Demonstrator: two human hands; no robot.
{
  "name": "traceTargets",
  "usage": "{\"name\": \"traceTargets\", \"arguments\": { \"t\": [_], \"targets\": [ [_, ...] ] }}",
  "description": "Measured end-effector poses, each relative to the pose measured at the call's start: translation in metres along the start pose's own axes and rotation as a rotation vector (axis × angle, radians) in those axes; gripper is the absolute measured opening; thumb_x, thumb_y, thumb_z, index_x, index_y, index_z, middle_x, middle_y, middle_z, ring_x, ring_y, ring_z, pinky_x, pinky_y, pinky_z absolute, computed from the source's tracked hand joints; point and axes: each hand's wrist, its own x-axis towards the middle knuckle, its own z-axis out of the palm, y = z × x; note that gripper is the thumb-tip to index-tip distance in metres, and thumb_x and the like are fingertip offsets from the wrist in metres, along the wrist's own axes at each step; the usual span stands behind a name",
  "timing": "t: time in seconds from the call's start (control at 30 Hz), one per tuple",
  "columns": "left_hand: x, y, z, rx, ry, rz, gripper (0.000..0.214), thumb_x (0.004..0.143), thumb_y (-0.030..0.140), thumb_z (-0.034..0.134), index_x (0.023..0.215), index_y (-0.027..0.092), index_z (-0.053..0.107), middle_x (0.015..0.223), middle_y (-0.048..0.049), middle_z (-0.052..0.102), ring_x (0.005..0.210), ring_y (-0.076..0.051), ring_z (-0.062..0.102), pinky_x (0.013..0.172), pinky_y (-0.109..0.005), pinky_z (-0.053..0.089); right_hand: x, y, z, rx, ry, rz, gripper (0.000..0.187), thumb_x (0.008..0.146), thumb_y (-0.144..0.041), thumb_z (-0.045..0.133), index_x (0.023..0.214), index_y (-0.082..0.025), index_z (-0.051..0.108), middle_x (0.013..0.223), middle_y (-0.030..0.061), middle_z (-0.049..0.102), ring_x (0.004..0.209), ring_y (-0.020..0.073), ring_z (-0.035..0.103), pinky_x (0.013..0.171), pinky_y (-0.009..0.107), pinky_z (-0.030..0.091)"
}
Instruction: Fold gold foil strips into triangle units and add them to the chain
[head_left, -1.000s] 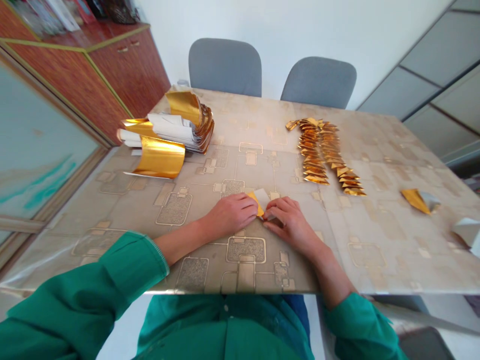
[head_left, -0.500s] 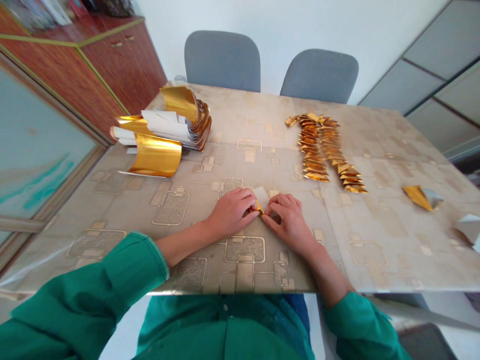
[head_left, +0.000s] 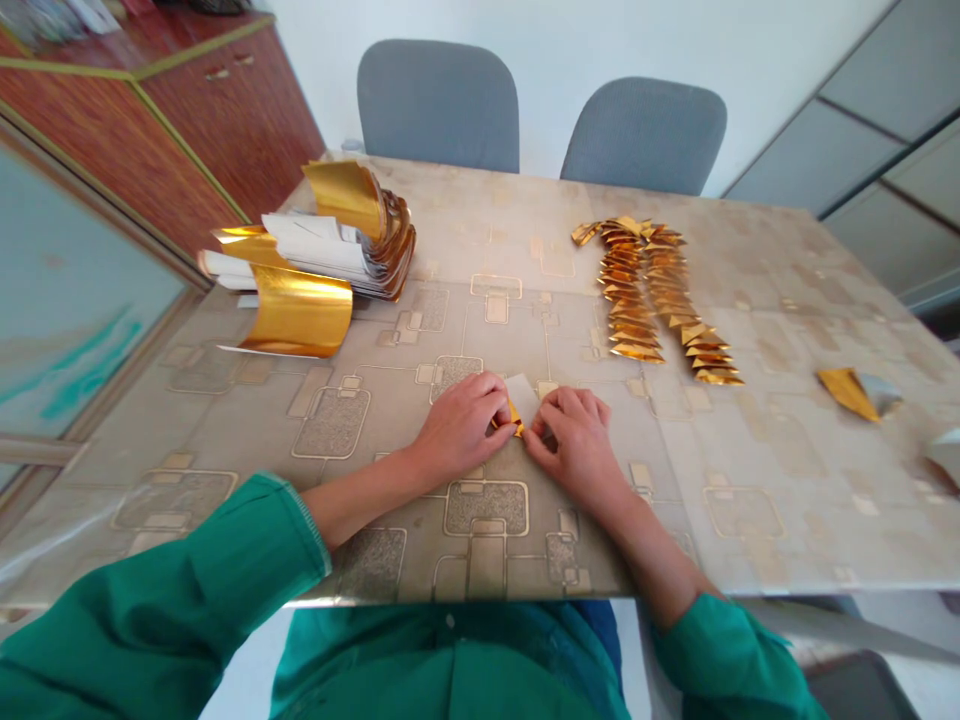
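A small sheet of gold paper (head_left: 519, 393), white side up with a gold fold along its near edge, lies on the table between my hands. My left hand (head_left: 466, 420) pinches the folded gold part with thumb and fingers. My right hand (head_left: 571, 435) has its fingers drawn together at the paper's right edge, and its fingertips seem to touch it. Part of the paper is hidden beneath the fingers. To the far right stand two rows of folded gold paper pieces (head_left: 628, 295), set close one behind another.
A stack of gold paper sheets (head_left: 300, 310), curled, with white backs, sits at the left on the patterned tablecloth (head_left: 450, 330). A loose gold piece (head_left: 849, 392) lies at the right. Two grey chairs (head_left: 439, 105) stand behind the table, and a wooden cabinet (head_left: 232, 120) at the left.
The view has shifted slightly. My right fingertips have moved a little away from the left hand's, and more of the gold fold shows between them. My left hand keeps its pinch.
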Motion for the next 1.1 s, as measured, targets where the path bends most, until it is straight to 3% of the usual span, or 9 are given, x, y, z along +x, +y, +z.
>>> {"name": "traceTargets", "arguments": {
  "t": [0.73,0.87,0.97,1.1],
  "targets": [
    [-0.002,-0.011,-0.002,-0.206,0.012,-0.004,0.013,0.086,0.014,0.064,0.08,0.018,0.053,0.093,-0.0026,0.059,0.09,-0.019,0.057,0.081,-0.033,0.047,0.0,-0.001,0.003,-0.067,0.0,-0.022,0.005,0.087,-0.025,0.063,0.083,-0.023,0.059,0.093,0.0053,0.06,0.096,0.0254,0.049,0.088,0.042,0.035],
    [-0.006,-0.013,-0.001,-0.126,0.047,0.001,0.011,0.088,0.015,0.063,0.081,0.018,0.054,0.094,-0.0031,0.061,0.091,-0.02,0.057,0.082,-0.034,0.047,0.0,0.0,0.004,-0.076,0.0,-0.022,0.006,0.086,-0.025,0.063,0.082,-0.023,0.059,0.093,0.0059,0.06,0.096,0.0256,0.049,0.088,0.043,0.036],
    [-0.011,-0.011,-0.001,0.024,0.112,0.08,0.003,0.093,0.018,0.059,0.093,0.018,0.062,0.101,-0.0056,0.064,0.097,-0.022,0.057,0.084,-0.036,0.046,0.001,0.0,0.005,-0.082,0.007,-0.022,0.006,0.085,-0.025,0.063,0.081,-0.023,0.059,0.093,0.0058,0.06,0.095,0.0255,0.049,0.088,0.043,0.036],
    [-0.021,-0.008,-0.006,0.168,0.186,0.163,0.019,0.097,0.019,0.049,0.102,0.021,0.068,0.105,-0.007,0.063,0.097,-0.022,0.055,0.084,-0.037,0.045,0.001,-0.001,0.004,-0.074,0.003,-0.019,0.006,0.085,-0.025,0.063,0.081,-0.023,0.059,0.094,0.0058,0.06,0.095,0.025,0.049,0.088,0.043,0.036]
  ]
}}
